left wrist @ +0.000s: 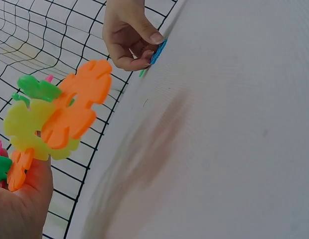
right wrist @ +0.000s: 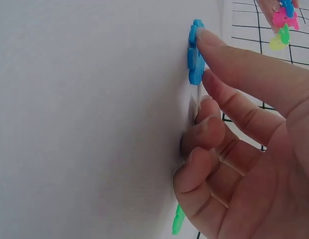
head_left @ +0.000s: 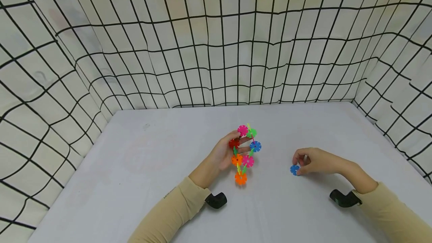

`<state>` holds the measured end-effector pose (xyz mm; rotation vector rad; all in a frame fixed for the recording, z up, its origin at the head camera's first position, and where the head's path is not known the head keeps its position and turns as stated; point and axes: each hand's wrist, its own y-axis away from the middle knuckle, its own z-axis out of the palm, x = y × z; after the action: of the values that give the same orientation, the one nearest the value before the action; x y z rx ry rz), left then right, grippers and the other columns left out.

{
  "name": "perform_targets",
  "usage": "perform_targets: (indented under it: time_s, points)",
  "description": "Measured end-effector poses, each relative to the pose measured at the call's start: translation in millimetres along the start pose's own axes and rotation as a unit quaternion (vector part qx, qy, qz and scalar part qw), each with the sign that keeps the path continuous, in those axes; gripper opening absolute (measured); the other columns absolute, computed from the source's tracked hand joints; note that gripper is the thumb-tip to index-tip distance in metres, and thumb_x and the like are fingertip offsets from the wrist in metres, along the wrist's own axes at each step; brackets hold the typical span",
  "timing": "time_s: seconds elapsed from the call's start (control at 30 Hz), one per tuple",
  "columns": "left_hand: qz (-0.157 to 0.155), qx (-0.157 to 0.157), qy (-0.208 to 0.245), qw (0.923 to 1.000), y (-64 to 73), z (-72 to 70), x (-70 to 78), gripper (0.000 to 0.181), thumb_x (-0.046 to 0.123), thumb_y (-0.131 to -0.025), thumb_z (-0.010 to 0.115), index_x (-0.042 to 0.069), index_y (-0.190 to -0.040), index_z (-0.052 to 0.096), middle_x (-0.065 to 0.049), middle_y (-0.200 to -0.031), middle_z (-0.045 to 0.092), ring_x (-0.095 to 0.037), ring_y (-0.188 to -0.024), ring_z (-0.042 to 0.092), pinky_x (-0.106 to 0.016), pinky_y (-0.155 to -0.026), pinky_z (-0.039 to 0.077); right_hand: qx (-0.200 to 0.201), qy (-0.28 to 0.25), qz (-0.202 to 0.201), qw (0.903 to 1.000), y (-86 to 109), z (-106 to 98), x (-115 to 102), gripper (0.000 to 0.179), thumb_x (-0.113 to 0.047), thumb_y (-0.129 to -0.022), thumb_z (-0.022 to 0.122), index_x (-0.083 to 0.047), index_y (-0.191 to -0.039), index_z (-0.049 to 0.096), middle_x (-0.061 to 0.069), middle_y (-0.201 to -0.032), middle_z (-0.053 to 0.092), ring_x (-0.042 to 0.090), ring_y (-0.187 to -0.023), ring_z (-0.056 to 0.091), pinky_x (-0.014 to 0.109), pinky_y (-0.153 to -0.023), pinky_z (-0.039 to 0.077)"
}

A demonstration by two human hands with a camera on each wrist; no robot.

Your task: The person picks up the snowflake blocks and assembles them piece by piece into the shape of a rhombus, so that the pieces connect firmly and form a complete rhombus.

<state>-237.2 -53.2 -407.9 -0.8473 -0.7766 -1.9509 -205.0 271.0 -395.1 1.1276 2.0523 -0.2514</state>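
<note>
My left hand [head_left: 221,156] grips a linked loop of colourful plastic snowflake discs [head_left: 248,161], raised over the white table. Pink, red, blue, green, yellow and orange pieces interlock at their slots, and an orange disc [head_left: 240,178] forms the low end. In the left wrist view, an orange disc [left wrist: 89,82] stands slotted beside a yellow one [left wrist: 20,124]. To the right, my right hand [head_left: 315,161] pinches a single blue snowflake disc [right wrist: 196,62] between thumb and fingers, close over the table. Past its curled fingers a green piece [right wrist: 178,220] shows, mostly hidden.
The white table [head_left: 152,153] spreads beneath both hands. A black grid net [head_left: 219,44] over white cloth surrounds its back and sides. Black camera mounts stick out at the left cuff [head_left: 216,200] and the right cuff [head_left: 344,198].
</note>
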Motion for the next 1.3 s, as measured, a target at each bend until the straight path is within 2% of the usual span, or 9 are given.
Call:
perform_targets:
  time_s: [0.2,0.37,0.5,0.63,0.8,0.97,1.13,1.23,1.3]
  points:
    - [-0.002,0.007,0.013,0.9999,-0.2,0.6,0.5,0.007,0.021,-0.107,0.044,0.016,-0.110,0.040,0.000,-0.098,0.069,-0.019,-0.074,0.058,-0.022,-0.067,0.050,-0.004,-0.011,0.000,0.9999,-1.2,-0.3,0.2,0.019,-0.013,-0.090,0.079,-0.009,-0.099,0.062,-0.001,-0.089,0.056,0.016,-0.080,0.053,0.025,-0.068,0.044]
    - [-0.003,0.018,-0.010,0.9998,0.3,0.6,0.5,0.020,0.028,-0.107,0.046,0.013,-0.120,0.050,-0.002,-0.104,0.070,-0.023,-0.086,0.065,-0.019,-0.068,0.050,0.003,-0.016,-0.021,0.9996,-4.0,-6.0,-4.2,0.016,-0.014,-0.093,0.075,-0.010,-0.097,0.060,-0.002,-0.087,0.060,0.014,-0.080,0.055,0.025,-0.069,0.046]
    - [-0.006,0.026,-0.023,0.9994,0.0,0.7,0.6,0.029,0.032,-0.108,0.045,0.012,-0.126,0.055,-0.003,-0.109,0.071,-0.023,-0.088,0.069,-0.018,-0.068,0.052,0.034,-0.026,-0.034,0.9985,-8.1,-15.6,-16.7,0.013,-0.012,-0.096,0.073,-0.009,-0.100,0.061,-0.001,-0.087,0.062,0.016,-0.079,0.057,0.025,-0.069,0.049]
    - [-0.007,0.029,-0.014,0.9995,-0.4,1.3,1.0,0.025,0.031,-0.108,0.044,0.014,-0.122,0.057,-0.003,-0.107,0.072,-0.024,-0.085,0.070,-0.014,-0.062,0.049,0.072,-0.025,-0.041,0.9962,-15.3,-25.6,-30.6,0.012,-0.007,-0.096,0.071,-0.006,-0.102,0.061,0.002,-0.090,0.066,0.027,-0.083,0.062,0.030,-0.072,0.054]
    - [-0.007,0.018,-0.015,0.9997,0.6,2.0,1.3,0.023,0.031,-0.109,0.043,0.014,-0.115,0.058,-0.001,-0.101,0.073,-0.020,-0.078,0.069,-0.018,-0.067,0.051,0.122,-0.013,-0.044,0.9915,-26.8,-33.7,-43.2,0.013,-0.007,-0.096,0.073,-0.004,-0.103,0.063,0.004,-0.090,0.067,0.037,-0.085,0.063,0.034,-0.074,0.057]
    - [-0.016,0.018,-0.011,0.9996,1.2,1.6,1.6,0.023,0.030,-0.109,0.043,0.014,-0.114,0.059,0.000,-0.100,0.074,-0.019,-0.077,0.068,-0.016,-0.060,0.048,0.177,-0.040,-0.045,0.9824,-41.5,-33.9,-51.4,0.013,-0.011,-0.098,0.071,-0.002,-0.105,0.064,0.009,-0.093,0.068,0.031,-0.083,0.065,0.030,-0.075,0.056]
    - [-0.020,0.030,-0.014,0.9993,1.1,1.3,0.9,0.022,0.029,-0.109,0.045,0.013,-0.116,0.059,0.000,-0.099,0.074,-0.020,-0.078,0.069,-0.016,-0.058,0.047,0.236,-0.111,-0.070,0.9628,-61.4,-25.0,-59.2,0.014,-0.007,-0.099,0.069,0.003,-0.107,0.063,0.015,-0.096,0.070,0.021,-0.076,0.068,0.026,-0.075,0.058]
    - [-0.019,0.029,-0.015,0.9993,0.6,1.0,-0.3,0.022,0.029,-0.109,0.045,0.013,-0.115,0.060,-0.001,-0.098,0.074,-0.020,-0.077,0.070,-0.015,-0.059,0.049,0.252,-0.146,-0.086,0.9530,-73.1,-18.8,-64.1,0.015,-0.003,-0.098,0.068,0.006,-0.108,0.062,0.017,-0.099,0.069,0.016,-0.074,0.069,0.026,-0.075,0.058]
    - [-0.022,0.025,-0.008,0.9994,0.4,0.9,-1.2,0.022,0.029,-0.109,0.045,0.014,-0.115,0.061,-0.001,-0.099,0.074,-0.020,-0.076,0.070,-0.015,-0.059,0.050,0.252,-0.160,-0.091,0.9500,-80.4,-15.2,-66.0,0.016,-0.002,-0.098,0.068,0.007,-0.109,0.061,0.018,-0.100,0.068,0.016,-0.075,0.070,0.026,-0.075,0.059]
